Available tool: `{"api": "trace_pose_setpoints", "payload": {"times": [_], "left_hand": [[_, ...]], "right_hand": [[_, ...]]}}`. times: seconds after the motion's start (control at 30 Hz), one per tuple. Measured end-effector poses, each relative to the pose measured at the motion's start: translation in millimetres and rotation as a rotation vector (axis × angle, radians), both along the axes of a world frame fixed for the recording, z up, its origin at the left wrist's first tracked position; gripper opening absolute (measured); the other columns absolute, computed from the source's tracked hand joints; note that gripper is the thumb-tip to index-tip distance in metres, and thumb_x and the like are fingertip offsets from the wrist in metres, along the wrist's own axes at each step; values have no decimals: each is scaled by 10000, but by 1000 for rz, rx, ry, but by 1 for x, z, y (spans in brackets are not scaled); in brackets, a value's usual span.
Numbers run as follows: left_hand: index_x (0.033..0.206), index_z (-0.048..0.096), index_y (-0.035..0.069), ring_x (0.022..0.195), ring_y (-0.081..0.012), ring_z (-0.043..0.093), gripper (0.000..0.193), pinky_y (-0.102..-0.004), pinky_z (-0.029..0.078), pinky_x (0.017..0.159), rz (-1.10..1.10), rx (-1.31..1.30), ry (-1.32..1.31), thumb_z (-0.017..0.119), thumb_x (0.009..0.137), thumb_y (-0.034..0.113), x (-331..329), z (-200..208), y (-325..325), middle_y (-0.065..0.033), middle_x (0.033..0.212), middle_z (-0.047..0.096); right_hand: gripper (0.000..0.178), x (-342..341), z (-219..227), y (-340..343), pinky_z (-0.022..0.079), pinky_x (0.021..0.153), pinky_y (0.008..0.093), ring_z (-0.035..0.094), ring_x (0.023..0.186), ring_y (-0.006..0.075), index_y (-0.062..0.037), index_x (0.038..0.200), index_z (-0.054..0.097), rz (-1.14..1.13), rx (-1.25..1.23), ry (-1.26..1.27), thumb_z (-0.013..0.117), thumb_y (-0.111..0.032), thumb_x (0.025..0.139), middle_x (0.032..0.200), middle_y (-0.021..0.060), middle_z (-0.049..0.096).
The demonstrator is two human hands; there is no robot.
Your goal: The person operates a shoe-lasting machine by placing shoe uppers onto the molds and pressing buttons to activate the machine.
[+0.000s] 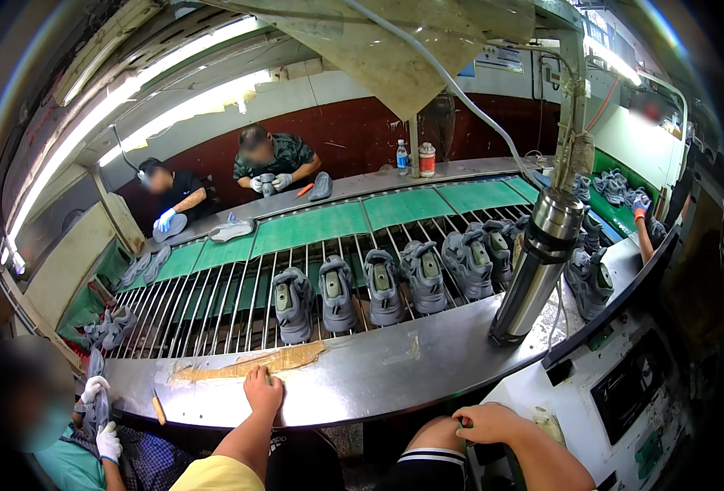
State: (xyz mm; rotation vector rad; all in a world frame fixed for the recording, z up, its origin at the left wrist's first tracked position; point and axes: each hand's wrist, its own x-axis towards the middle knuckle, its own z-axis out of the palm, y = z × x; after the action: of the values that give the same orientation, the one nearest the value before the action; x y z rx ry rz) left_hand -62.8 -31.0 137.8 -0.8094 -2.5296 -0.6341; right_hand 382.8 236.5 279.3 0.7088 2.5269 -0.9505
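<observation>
Steel benchtop (378,372) meets the left hand (264,390), olive-filled grey shoes (385,307) and a labelled bottle (427,160) beyond its fingers, right hand (488,422) by the knee (434,435), both curled, grip unclear from here.

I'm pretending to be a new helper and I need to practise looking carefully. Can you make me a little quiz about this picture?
1. True or false: the steel flask stands farther to the right than the person's left hand.
2. Pick one. Which of these is nearest the left hand?
A) the water bottle
B) the brown strip on the metal tabletop
C) the wooden-handled tool
3. Fill the gap: the person's right hand is right by their bare ____.

Key:
1. True.
2. B.
3. Knee.
</observation>
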Motion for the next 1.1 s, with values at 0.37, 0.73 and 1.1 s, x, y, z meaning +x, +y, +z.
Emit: {"api": "trace_pose_setpoints", "payload": {"times": [0.37,0.73,1.1], "left_hand": [[1074,633,-1,1164,-359,504,372,-462,372,1004,5,-19,12,614,762,201,-1,-1,-2,-191,1201,590],[1078,630,4,1160,-357,505,374,-461,377,995,1,-13,-8,624,761,201,1,3,-1,-186,1212,585],[1068,635,8,1151,-355,508,365,-462,380,990,5,0,10,624,758,201,1,0,-4,-185,1198,590]], "right_hand": [[487,1,-2,1,458,925,411,609,1034,332,-125,1230,581,11,5,-1,548,-381,816,1128,131,654],[492,1,0,0,451,937,405,610,1034,332,-124,1235,578,12,4,-9,543,-377,816,1132,131,654],[482,0,7,-2,464,915,407,614,1024,329,-121,1223,586,-21,-32,-16,548,-370,813,1116,130,659]]}}
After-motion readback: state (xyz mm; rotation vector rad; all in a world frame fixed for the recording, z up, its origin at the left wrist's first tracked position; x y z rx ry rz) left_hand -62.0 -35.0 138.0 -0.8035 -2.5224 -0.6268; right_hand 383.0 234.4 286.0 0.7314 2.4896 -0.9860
